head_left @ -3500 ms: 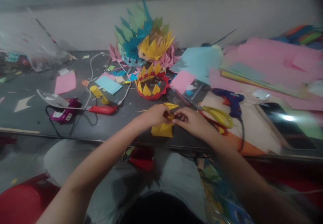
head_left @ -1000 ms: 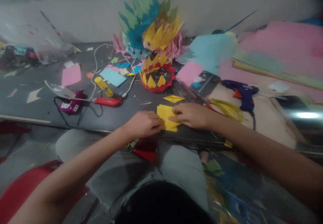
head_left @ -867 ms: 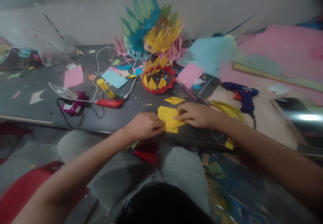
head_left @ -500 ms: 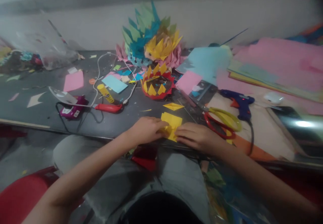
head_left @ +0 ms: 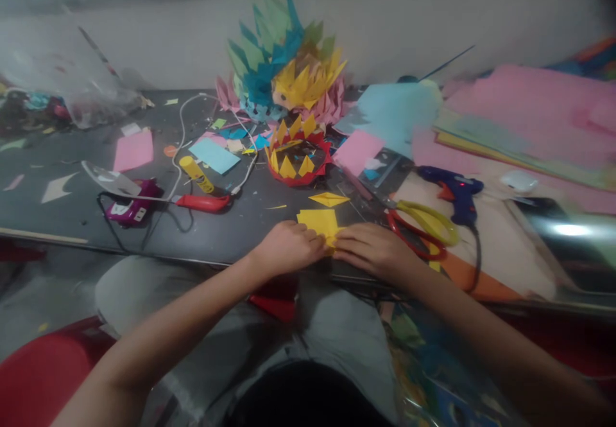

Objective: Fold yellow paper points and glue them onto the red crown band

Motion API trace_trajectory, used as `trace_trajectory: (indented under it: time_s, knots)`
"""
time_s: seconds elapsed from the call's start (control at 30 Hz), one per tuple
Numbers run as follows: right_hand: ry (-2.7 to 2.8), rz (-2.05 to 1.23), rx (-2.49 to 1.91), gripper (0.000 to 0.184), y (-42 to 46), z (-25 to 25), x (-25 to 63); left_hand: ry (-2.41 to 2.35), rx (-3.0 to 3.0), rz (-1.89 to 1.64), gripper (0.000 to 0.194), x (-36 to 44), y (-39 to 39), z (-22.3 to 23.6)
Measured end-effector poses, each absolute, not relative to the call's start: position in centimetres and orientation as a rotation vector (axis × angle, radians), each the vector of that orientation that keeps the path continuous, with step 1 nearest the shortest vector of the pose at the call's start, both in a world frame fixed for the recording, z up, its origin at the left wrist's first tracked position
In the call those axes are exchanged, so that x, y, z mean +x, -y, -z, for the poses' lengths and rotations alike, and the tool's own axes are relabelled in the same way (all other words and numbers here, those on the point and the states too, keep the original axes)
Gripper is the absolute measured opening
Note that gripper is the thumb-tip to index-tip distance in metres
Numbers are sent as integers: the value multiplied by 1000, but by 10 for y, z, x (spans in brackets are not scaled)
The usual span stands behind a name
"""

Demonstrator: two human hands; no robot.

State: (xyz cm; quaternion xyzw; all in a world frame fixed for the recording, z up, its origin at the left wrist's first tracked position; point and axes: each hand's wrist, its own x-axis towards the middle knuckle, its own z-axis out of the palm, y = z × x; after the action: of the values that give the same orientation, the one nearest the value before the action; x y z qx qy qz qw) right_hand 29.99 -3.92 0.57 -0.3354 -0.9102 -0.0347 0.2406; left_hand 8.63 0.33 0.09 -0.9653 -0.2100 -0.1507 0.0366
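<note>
A square of yellow paper (head_left: 318,219) lies at the table's front edge, its lower part covered by fingers. My left hand (head_left: 291,247) is closed on its lower left side with the fingers curled. My right hand (head_left: 369,247) grips the lower right side, its fingertips nearly meeting those of the left. Just beyond the sheet rests a folded yellow paper diamond (head_left: 328,199). Farther back stands a red paper ring (head_left: 308,180) lined with yellow points. To the right of my right hand lie scissors (head_left: 428,221) with red and yellow handles.
A blue hot glue gun (head_left: 452,189) and a phone (head_left: 563,234) lie at the right, near stacked coloured paper (head_left: 529,106). At left are a glue stick (head_left: 197,173), a red-handled tool (head_left: 205,203) and a purple device (head_left: 132,205). A spiky paper model (head_left: 289,74) stands behind.
My left hand has moved in over the sheet's lower part, closer to my right hand, and its fingers have curled more. Less of the sheet's lower part shows. The whole view has shifted slightly.
</note>
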Motion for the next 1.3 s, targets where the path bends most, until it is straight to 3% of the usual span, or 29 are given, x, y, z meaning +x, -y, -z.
trace_trajectory:
  time_s: [0.13, 0.27, 0.57, 1.0, 1.3]
  knots:
    - [2461, -92, -993, 26, 37, -8, 302, 734, -3105, 440, 36, 85, -6, -1]
    - [2513, -328, -1022, 29, 34, -12, 305, 825, -3322, 422, 21, 81, -14, -5]
    - [2239, -753, -1364, 14, 32, -18, 291, 938, -3534, 396, 15, 81, -24, -11]
    - [2015, -809, -1605, 5, 24, -14, 281, 741, -3517, 413, 20, 76, -24, -7]
    - [2005, -858, -1608, 9, 22, -19, 280, 500, -3338, 411, 31, 60, -7, -16]
